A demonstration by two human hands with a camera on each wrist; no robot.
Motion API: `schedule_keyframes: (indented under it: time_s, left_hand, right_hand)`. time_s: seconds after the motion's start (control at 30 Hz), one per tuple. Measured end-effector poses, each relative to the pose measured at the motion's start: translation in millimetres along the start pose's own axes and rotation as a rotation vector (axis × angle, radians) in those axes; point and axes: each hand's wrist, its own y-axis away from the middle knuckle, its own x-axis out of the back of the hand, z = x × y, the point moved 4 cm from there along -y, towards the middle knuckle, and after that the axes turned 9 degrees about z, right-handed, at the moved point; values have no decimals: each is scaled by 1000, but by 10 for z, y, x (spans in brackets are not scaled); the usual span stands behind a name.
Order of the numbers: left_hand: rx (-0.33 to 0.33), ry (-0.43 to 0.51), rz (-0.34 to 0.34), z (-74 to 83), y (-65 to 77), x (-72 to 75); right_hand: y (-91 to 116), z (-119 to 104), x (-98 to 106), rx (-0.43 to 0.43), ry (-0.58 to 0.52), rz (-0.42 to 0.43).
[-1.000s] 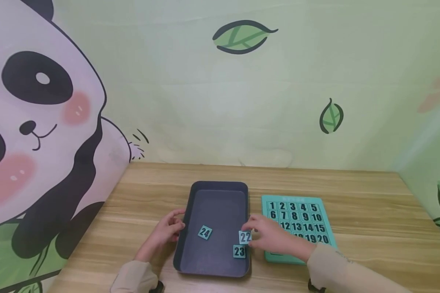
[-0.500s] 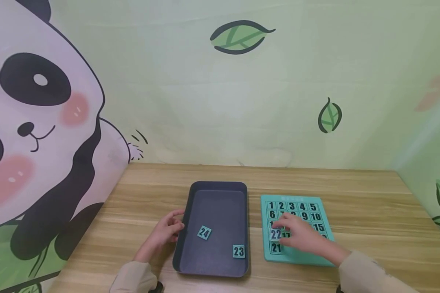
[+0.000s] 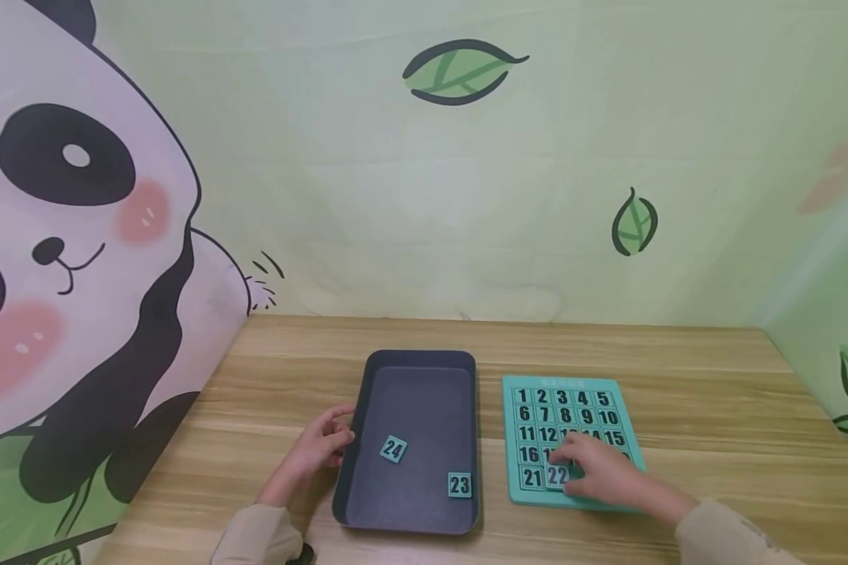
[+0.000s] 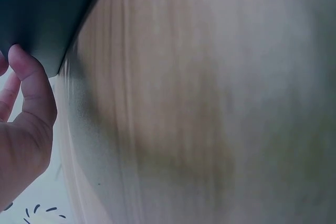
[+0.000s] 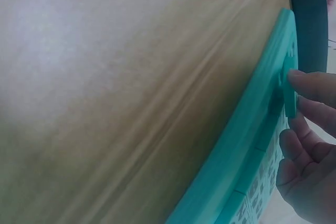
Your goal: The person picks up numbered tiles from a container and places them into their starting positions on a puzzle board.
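Note:
My right hand (image 3: 603,469) pinches a teal number tile marked 22 (image 3: 557,475) between thumb and fingers, just right of tile 21 (image 3: 532,478) on the teal number board (image 3: 512,490). In the right wrist view the tile (image 5: 290,87) stands slightly tilted over the board's slot. My left hand (image 3: 323,442) rests against the left wall of the dark tray (image 3: 358,455). The left wrist view shows its thumb (image 4: 32,80) touching the tray's outer side. Tile 24 (image 3: 393,449) lies turned in the tray; tile 23 (image 3: 459,485) is near its right wall.
The board stands to the right of the tray, with a narrow strip of wooden table (image 3: 492,439) between them. Rows of numbered tiles fill the board's upper part; my right hand hides some. Behind the table is a pale green wall (image 3: 396,235) with a panda and leaves.
My right hand has carried tile 22 from the tray's right edge over to the board's bottom row, right of 21. The left hand has stayed at the tray.

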Motion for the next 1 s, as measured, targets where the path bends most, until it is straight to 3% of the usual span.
schedule_keyframes:
  time_s: [0.3,0.43,0.67,0.8,1.0]
  left_hand:
    - [9,2,6,5,7,0]
    - [11,-5,16,13,10,3]
    - [23,-9,17,-1,-21,7]
    - [25,-14,19,8,-16,9]
    - [22,-23,17,19,3,4]
  right_hand:
    - [26,-18,-48,79,94,43]
    - [17,-27,-57,75,98,41]
    - [-22,-79,-55,86,70,35]
    - [-99,-173,-18,63,-5,42]
    - [-219,-427,0,158,-49,120]
